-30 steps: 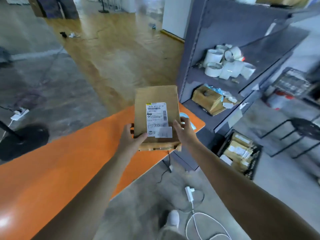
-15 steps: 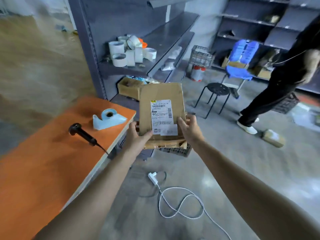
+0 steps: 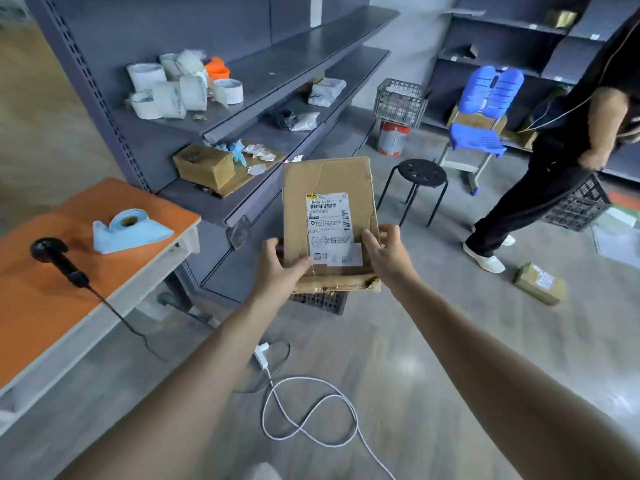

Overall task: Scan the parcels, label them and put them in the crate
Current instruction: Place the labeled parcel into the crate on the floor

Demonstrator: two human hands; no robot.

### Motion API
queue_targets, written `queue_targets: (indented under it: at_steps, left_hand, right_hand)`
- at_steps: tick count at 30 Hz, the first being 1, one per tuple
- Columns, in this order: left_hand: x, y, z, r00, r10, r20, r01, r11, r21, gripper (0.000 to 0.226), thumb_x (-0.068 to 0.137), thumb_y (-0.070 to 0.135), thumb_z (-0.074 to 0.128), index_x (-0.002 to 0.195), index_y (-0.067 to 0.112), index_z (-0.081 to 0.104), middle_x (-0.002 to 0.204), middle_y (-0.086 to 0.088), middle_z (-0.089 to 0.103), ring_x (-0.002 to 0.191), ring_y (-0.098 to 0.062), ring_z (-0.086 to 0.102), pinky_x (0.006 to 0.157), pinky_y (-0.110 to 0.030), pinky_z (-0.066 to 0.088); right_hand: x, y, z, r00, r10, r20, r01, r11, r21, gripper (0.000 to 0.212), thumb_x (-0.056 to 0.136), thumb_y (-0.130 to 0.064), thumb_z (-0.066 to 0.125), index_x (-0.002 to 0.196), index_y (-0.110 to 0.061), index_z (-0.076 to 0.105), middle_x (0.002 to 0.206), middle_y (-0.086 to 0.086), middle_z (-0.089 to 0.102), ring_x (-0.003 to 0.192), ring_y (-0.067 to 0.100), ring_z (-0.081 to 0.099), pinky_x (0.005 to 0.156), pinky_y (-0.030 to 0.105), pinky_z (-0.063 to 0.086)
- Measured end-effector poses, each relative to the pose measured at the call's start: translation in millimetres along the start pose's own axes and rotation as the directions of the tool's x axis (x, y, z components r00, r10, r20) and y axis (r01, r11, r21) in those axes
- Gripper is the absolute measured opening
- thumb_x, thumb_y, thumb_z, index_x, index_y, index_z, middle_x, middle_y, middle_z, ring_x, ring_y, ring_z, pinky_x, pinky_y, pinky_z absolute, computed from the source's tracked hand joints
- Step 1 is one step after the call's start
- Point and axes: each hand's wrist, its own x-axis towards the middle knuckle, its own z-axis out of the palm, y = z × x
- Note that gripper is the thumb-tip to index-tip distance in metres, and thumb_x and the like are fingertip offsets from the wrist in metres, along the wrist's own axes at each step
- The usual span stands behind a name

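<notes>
Both hands, left hand and right hand, grip a labelled cardboard parcel by its near corners, held above a dark crate on the floor. Labelling looks done; dropping it in remains.

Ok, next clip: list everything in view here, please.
parcel: one, brown cardboard, white label, held mid-frame
crate: one, dark, floor, mostly behind the parcel
table: one, orange top, left
barcode scanner: one, black, on table
tape dispenser: one, light blue, on table
rolls: several, white, upper shelf
second parcel: one, brown, floor right
stool: one, black, floor
chair: one, blue, by far shelves
cable: one, white, floor
other person: one, black clothes, right
hands: two, bare; left hand and right hand hold the parcel's lower end
</notes>
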Motion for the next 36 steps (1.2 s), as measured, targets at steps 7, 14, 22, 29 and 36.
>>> queue_targets:
  at_steps: [7,14,22,29,36]
  left_hand:
    - [35,15,62,0.999,-0.036,-0.034,0.036,0.999,-0.012,0.050,0.083,0.025,0.075,0.116,0.028,0.038,0.112,0.003,0.059,0.096,-0.010,0.061,0.084,-0.038,0.056]
    - [138,21,117,0.997,-0.069,-0.042,0.069,0.998,-0.008,0.050,0.082,0.029,0.075,0.114,0.031,0.037,0.114,0.005,0.058,0.103,-0.016,0.061,0.088,-0.045,0.055]
    - [318,23,174,0.990,-0.138,-0.001,0.137,0.989,-0.062,0.048,0.081,0.032,0.076,0.106,0.036,0.035,0.098,0.016,0.055,0.088,-0.003,0.062,0.060,-0.020,0.053]
    - [423,9,198,0.961,-0.275,-0.025,0.272,0.959,-0.082,0.058,0.073,0.048,0.076,0.110,0.041,0.032,0.106,0.015,0.058,0.090,-0.011,0.067,0.073,-0.042,0.060]
    - [467,-19,237,0.895,-0.411,-0.174,0.409,0.911,-0.045,0.060,0.068,0.053,0.072,0.113,0.031,0.040,0.117,0.006,0.055,0.099,-0.016,0.061,0.081,-0.048,0.057]
  right_hand:
    - [63,23,-36,0.997,-0.001,0.075,0.001,1.000,0.008,0.039,0.099,-0.043,0.050,0.121,-0.011,0.043,0.113,0.003,0.061,0.101,0.025,0.064,0.090,0.049,0.051]
    - [182,40,-50,0.994,-0.018,0.108,0.024,0.998,-0.051,0.041,0.099,-0.044,0.049,0.122,-0.011,0.042,0.117,0.008,0.061,0.097,0.024,0.063,0.087,0.046,0.052]
    - [377,53,-34,0.983,0.002,0.185,0.032,0.983,-0.180,0.047,0.098,-0.044,0.051,0.127,-0.008,0.041,0.108,0.001,0.055,0.091,0.021,0.059,0.081,0.036,0.047]
    - [506,66,-2,0.953,0.064,0.297,0.017,0.964,-0.265,0.046,0.098,-0.047,0.050,0.125,-0.010,0.041,0.107,0.001,0.058,0.093,0.023,0.061,0.082,0.038,0.050]
    - [584,117,34,0.886,0.153,0.439,0.020,0.931,-0.365,0.045,0.096,-0.050,0.050,0.122,-0.015,0.041,0.106,0.003,0.057,0.092,0.024,0.056,0.077,0.031,0.041]
